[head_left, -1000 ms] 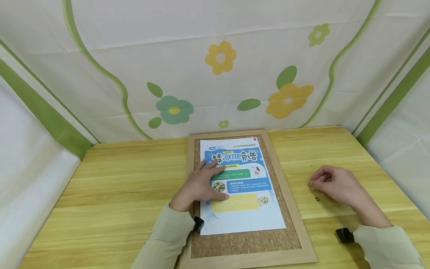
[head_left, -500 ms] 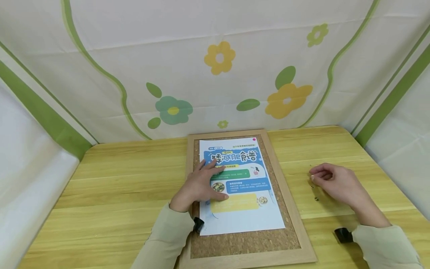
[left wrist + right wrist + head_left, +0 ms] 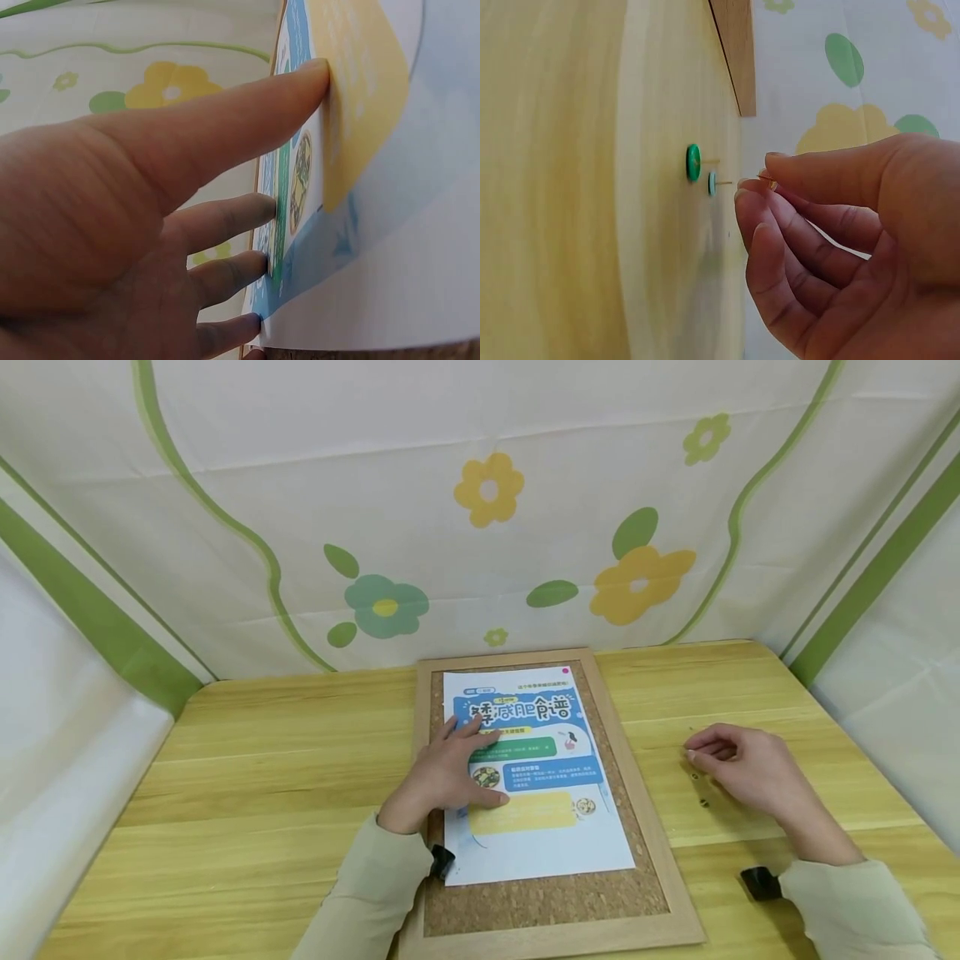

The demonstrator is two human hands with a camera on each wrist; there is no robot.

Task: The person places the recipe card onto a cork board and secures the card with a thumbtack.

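Note:
My left hand point(image 3: 448, 770) rests with spread, straight fingers on a printed poster point(image 3: 543, 852), which lies over a wood-framed cork board point(image 3: 547, 906). In the left wrist view the thumb and fingertips press on the paper. A pink thumbtack point(image 3: 566, 671) sits at the poster's top right corner. Right of the board, my right hand point(image 3: 753, 770) pinches a small thumbtack point(image 3: 767, 180) between thumb and forefinger, its thin golden pin showing and its head mostly hidden. Beside those fingertips, a green thumbtack point(image 3: 694, 162) and a pale teal thumbtack point(image 3: 712, 184) lie point up on the table.
The wooden table point(image 3: 247, 793) reaches back to a white cloth point(image 3: 420, 452) printed with flowers, which also encloses both sides. The board's right frame edge lies between the poster and the right hand. A black camera mount point(image 3: 761, 883) juts from the right wrist.
My right fingertips have risen slightly and shifted away from the front, so the tacks on the table show more. The left hand stays in place on the poster.

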